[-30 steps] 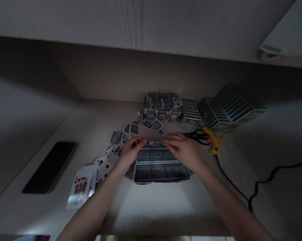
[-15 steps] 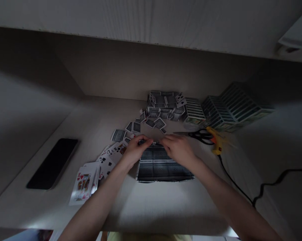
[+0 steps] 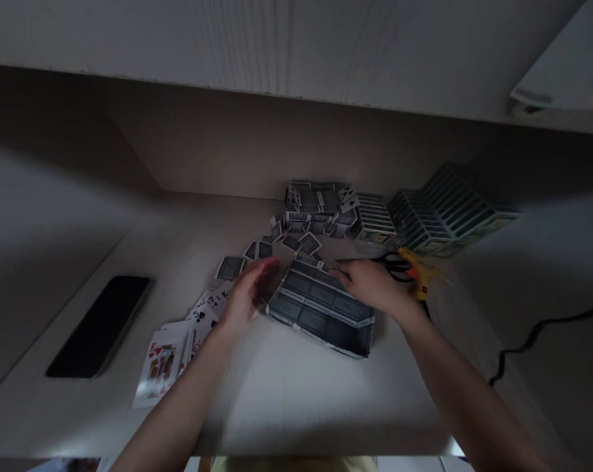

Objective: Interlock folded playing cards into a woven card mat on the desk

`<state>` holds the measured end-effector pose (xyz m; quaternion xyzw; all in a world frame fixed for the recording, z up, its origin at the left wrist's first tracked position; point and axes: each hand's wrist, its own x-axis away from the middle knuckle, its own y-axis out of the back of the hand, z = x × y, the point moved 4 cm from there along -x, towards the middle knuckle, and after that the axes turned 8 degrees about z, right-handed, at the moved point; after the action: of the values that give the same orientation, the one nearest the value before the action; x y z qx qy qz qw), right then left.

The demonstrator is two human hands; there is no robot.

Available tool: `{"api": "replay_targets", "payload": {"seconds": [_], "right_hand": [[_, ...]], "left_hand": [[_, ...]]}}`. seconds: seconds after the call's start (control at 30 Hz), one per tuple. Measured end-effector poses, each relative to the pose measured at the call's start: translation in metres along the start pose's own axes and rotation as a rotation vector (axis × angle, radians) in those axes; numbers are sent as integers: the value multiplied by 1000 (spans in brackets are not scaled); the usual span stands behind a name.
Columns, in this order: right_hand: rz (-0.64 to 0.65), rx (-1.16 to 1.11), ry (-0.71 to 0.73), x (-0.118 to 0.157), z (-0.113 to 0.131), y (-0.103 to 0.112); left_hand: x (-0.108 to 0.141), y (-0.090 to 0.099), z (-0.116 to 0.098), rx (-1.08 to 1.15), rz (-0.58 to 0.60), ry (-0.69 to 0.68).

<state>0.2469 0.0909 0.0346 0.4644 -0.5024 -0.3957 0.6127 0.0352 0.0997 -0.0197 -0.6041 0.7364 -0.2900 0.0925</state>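
Okay, right hand (image 3: pixel 370 285) lies open, fingers (image 3: pixel 343 274) touching flat dark-patterned playing-card panel (image 3: pixel 321 308); left hand (image 3: pixel 250 292) blurred beside it, finger state unclear.

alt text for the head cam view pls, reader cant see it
The left hand and right hand flank a tilted sheet of dark-backed playing cards on a pale desk. Card stacks, scissors and a yellow glue gun lie behind; a phone and a king of hearts lie left.

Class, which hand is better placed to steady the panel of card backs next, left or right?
Probably the right: the right hand lies at the upper edge of the card panel, while the left hand is blurred, off to the panel's left side.
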Motion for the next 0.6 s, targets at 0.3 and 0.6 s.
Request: {"api": "replay_targets", "payload": {"seconds": [0.3,0.6], "right_hand": [[-98,-540,-129,4,-23,-12],[-99,-1956,27,-5,1,-66]], "left_hand": [[0,-4,14,-20,60,-81],[1,-7,35,33,51,-149]]}}
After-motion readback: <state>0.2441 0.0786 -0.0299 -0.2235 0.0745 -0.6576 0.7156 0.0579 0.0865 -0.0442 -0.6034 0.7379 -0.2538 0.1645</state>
